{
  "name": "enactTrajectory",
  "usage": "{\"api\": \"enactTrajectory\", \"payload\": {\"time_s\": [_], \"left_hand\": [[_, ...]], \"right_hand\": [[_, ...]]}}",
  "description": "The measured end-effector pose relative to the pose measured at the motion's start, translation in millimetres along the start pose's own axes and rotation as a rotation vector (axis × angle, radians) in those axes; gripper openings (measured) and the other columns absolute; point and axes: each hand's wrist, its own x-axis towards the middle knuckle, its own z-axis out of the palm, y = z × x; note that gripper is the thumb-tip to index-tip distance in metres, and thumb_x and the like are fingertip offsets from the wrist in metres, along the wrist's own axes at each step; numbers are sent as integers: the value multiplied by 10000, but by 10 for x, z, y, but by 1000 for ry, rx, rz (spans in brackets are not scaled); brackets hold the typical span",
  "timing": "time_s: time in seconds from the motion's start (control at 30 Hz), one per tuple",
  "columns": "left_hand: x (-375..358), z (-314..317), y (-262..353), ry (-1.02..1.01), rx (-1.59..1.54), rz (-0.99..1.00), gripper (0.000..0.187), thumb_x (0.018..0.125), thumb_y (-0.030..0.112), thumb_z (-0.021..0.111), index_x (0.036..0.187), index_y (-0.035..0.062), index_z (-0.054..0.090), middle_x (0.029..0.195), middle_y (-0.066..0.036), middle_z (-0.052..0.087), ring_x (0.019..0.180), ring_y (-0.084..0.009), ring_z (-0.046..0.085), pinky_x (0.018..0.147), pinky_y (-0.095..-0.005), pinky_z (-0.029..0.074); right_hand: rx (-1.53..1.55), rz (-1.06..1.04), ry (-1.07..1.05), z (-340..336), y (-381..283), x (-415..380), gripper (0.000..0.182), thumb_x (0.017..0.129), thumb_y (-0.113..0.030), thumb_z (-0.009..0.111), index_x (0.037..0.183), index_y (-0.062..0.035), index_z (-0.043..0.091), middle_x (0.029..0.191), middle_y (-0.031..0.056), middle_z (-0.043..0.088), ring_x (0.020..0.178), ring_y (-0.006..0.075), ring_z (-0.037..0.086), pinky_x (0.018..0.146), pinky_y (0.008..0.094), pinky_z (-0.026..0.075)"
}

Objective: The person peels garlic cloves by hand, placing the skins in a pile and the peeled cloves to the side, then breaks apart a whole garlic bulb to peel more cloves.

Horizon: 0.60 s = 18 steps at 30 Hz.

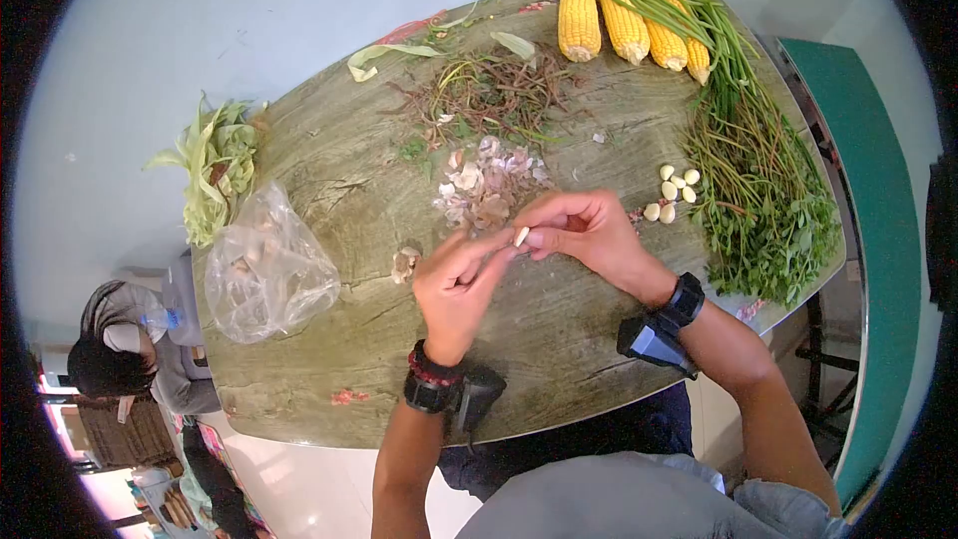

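My left hand (461, 284) and my right hand (584, 232) meet over the middle of the wooden table. Between their fingertips is a small pale garlic clove (521, 236), pinched by the right hand, with the left fingertips closed against its other side. Just beyond them lies a pile of garlic skins (489, 183). A partly broken garlic bulb (405, 265) rests left of my left hand. To the right of my right hand sit several peeled cloves (680, 183).
A clear plastic bag (269, 265) and corn husks (225, 170) lie at the left. Stem scraps (499, 90) are at the back. Corn cobs (579, 18), long beans (679, 5) and leafy greens (768, 210) line the right. A person (120, 339) is beyond the table's left edge.
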Motion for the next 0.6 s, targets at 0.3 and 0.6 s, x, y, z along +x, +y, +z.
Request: {"api": "enactTrajectory", "payload": {"time_s": [0.3,0.6], "left_hand": [[29,12,35,-12,3,-27,229,701,-31,768,910,54,734,560,29,364,502,-65,340,460,-233,251],[25,-10,73,-40,89,32,211,708,-46,742,896,49,724,574,7,363,510,-80,351,465,-242,278]], "right_hand": [[-70,-89,-7,-15,15,24,160,821,41,669,979,24,683,1017,140,656,875,164,642,744,274,551],[-95,-68,3,-22,49,23,179,822,13,684,1001,16,688,992,104,671,875,139,640,754,258,534]]}}
